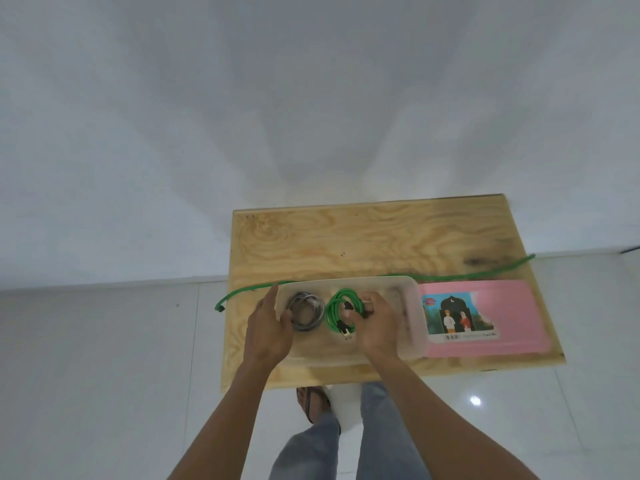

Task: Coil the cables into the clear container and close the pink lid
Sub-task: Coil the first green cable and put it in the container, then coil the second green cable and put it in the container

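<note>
White walls and pale floor tiles frame a plywood worktop (381, 244), where a person's right hand (375, 327) clamps a coiled green cable (337, 311) inside the clear container (412, 306). Left of that grip, the left hand (268, 329) holds the container's end beside a grey coil (306, 311). Right of it lies the pink lid (512, 317); beyond, a loose green cable (485, 273).

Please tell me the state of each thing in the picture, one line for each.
clear container: open, on the table.
pink lid: off, flat beside the container.
grey cable: coiled, inside container.
green coiled cable: inside container, held by right hand.
long green cable: uncoiled, across table.
left hand: on container's left end.
</note>
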`<state>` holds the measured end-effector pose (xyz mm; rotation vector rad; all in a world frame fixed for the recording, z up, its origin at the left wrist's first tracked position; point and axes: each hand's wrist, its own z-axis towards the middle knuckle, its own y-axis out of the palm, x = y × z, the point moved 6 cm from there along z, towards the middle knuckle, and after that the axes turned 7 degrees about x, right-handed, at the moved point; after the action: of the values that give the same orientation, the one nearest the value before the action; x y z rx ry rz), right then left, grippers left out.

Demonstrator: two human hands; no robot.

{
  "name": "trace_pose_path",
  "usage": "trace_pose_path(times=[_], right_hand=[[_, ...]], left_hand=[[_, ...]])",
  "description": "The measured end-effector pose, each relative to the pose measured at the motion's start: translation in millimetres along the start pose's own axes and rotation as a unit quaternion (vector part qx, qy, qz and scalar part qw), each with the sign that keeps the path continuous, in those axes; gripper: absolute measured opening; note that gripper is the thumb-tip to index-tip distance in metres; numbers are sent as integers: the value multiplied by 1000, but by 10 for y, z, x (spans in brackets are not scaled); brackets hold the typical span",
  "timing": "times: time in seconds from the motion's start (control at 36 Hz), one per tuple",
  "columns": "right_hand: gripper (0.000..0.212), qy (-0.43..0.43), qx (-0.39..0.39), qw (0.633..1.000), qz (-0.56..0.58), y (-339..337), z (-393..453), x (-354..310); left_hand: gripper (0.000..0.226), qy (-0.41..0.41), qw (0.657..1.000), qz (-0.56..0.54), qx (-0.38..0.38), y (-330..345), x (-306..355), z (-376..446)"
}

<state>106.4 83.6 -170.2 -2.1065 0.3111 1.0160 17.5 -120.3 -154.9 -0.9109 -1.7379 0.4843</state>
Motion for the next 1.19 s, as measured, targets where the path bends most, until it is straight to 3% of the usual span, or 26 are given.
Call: trace_pose_path(times=[0.31, 1.19], right_hand=[[29, -14, 40, 994, -102, 119, -1, 5], [41, 16, 24, 997, -66, -189, -107, -266]], left_hand=[[66, 8, 1000, 9, -13, 13, -65, 9], [71, -8, 999, -12, -28, -111, 113, 19]])
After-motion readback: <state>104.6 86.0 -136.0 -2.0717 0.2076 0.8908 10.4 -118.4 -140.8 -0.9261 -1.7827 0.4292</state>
